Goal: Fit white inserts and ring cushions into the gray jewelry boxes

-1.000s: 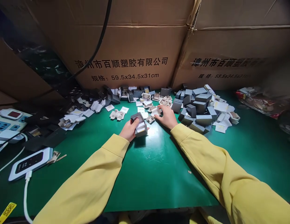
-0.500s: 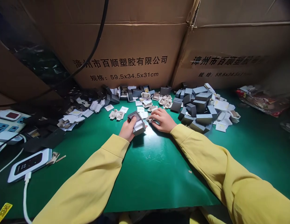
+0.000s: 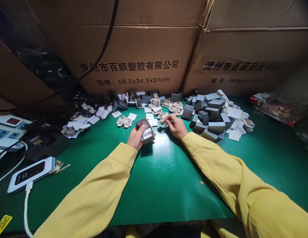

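Note:
My left hand (image 3: pixel 137 136) is closed around a small dark grey box (image 3: pixel 148 135), tilted, its open side facing up with a pale inside. To the right of it, my right hand (image 3: pixel 177 126) has thumb and forefinger pinched at a small beige cardboard insert (image 3: pixel 163 119) by the loose pieces. How much of that piece the fingers grip is partly hidden. Just beyond the box, a folded white paper (image 3: pixel 153 123) lies on the green table. Another beige insert (image 3: pixel 124 121) rests left of the box.
A heap of dark grey boxes (image 3: pixel 210 115) stands right of my right hand, with white papers (image 3: pixel 235 120) beside it. Dark boxes and papers (image 3: pixel 89 110) lie back left. Large cartons (image 3: pixel 134 49) wall the back. A white device with cable (image 3: pixel 32 173) lies at left.
My right hand has moved slightly right, its fingers now drawn into a pinch at the beige piece. The left hand with the grey box has stayed nearly still.

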